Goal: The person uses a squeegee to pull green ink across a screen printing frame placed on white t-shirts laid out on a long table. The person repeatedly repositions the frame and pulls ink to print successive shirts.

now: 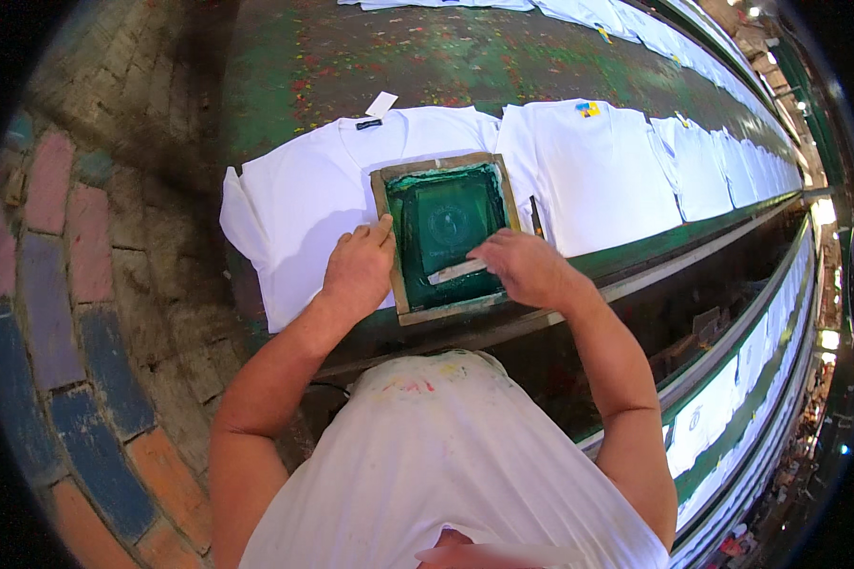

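A wood-framed printing screen (446, 213) with green mesh and a faint round design lies on a white T-shirt (304, 194). My left hand (361, 261) rests on its left edge, the fingers bent over the frame and the thumb side against it. Inside the frame, near the lower right, my right hand (522, 268) is closed around one end of a pale, flat squeegee (457, 272). Its blade touches or hovers just over the mesh; I cannot tell which. A white paper tag (381, 103) lies by the shirt's neckline.
More white T-shirts (598, 180) lie in a row along the long green table (266, 95), going off to the right. Another table of printed shirts (707, 436) stands behind on the right. Colored paving bricks (52, 313) cover the floor at the left.
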Motion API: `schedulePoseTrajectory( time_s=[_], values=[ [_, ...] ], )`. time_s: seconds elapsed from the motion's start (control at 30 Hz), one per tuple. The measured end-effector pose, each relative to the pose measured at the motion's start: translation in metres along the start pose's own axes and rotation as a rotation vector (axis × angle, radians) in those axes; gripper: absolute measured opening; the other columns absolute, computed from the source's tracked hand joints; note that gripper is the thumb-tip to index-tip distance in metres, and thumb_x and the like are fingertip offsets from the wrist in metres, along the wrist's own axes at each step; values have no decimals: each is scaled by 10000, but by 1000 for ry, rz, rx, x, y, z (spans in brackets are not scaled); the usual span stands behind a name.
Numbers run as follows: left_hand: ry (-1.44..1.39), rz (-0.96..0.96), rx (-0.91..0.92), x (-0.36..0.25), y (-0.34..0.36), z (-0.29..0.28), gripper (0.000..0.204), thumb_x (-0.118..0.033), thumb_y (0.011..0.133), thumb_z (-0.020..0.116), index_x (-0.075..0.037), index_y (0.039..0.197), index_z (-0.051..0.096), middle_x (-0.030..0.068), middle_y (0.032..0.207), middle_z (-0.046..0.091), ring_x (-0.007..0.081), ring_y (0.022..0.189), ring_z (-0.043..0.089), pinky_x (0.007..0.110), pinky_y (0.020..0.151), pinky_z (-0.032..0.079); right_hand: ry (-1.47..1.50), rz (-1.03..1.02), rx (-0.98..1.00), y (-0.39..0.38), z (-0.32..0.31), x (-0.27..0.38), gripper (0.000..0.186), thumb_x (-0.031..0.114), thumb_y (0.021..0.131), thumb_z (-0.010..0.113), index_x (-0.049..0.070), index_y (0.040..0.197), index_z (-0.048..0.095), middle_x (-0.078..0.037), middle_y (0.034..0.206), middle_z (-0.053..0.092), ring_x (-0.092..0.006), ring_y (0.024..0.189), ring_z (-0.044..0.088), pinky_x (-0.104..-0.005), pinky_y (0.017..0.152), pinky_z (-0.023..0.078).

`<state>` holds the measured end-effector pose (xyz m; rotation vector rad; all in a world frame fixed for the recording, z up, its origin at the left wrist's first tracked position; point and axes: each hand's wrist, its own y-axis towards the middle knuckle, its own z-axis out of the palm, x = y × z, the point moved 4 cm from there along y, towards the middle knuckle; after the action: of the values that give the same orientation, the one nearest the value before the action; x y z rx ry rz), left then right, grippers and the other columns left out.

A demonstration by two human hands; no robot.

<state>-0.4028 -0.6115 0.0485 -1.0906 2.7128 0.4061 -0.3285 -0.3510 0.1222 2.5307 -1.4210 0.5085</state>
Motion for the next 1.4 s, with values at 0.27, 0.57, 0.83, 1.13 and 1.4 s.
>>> schedulePoseTrajectory(
  time_s=[0.27, 0.57, 0.83, 1.13, 1.4],
  values=[
    [41, -93, 13, -6, 7, 0, 326, -3, 898, 684, 53, 1205, 779, 179, 1500, 708, 361, 1096, 735, 495, 927, 632, -78, -1, -155, 74, -16, -67, 378, -41, 912, 686, 48, 1271, 764, -203, 1158, 772, -431, 1141, 725, -523, 996, 584],
    [-12, -259, 42, -16, 5, -5, 400, 51, 909, 669, -7, 1287, 789, 100, 1565, 686, 357, 1204, 734, 477, 1008, 632, -136, -222, -253, 33, 11, -44, 456, 31, 847, 717, 85, 1295, 792, -127, 1116, 783, -350, 1008, 733, -480, 887, 571],
    [-3, -301, -46, -22, 6, 1, 359, 47, 909, 671, 20, 1241, 804, 117, 1543, 705, 363, 1172, 748, 479, 1018, 619, -33, -343, -194, -31, 24, -12, 480, 33, 831, 737, 61, 1308, 781, -129, 1198, 784, -322, 1076, 720, -470, 950, 561],
    [74, -377, -339, -40, 8, 28, 251, 27, 932, 696, 52, 1162, 792, 168, 1446, 738, 375, 1221, 688, 545, 1043, 541, 60, -276, -146, 50, -6, -77, 470, -75, 829, 683, 35, 1278, 767, -197, 1175, 766, -413, 1131, 702, -520, 1021, 569],
    [-68, -441, -573, -46, -3, 51, 343, 70, 933, 692, 77, 1272, 746, 241, 1496, 671, 433, 1254, 662, 540, 1079, 537, -70, -207, -184, 48, 5, -59, 584, -86, 791, 690, 51, 1355, 752, -196, 1295, 758, -427, 1137, 692, -514, 1053, 553]
  ],
)
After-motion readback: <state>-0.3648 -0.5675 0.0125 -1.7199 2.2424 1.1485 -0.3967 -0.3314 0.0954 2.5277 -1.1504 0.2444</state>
